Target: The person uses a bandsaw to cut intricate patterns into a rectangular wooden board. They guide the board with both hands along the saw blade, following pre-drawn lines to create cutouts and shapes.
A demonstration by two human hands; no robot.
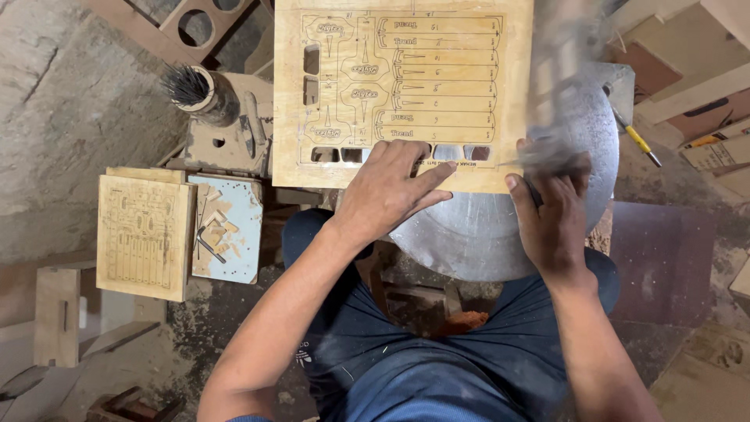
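Observation:
A pale wooden board [437, 86] with laser-cut outlines of parts and several small cut-out holes along its near edge lies on a round grey metal plate [476, 234]. My left hand [388, 191] presses flat on the board's near edge, fingers spread. At the board's lower right corner, my right hand [553, 211] is closed around a dark thin tool [551, 160]. That tool is blurred by motion, so its shape is unclear.
A stack of similar cut boards [144, 234] sits at the left beside a light blue tray [234, 227] with scraps and a hex key. A can of dark rods [195, 90] stands at the back left. A yellow-handled tool [641, 141] lies at the right.

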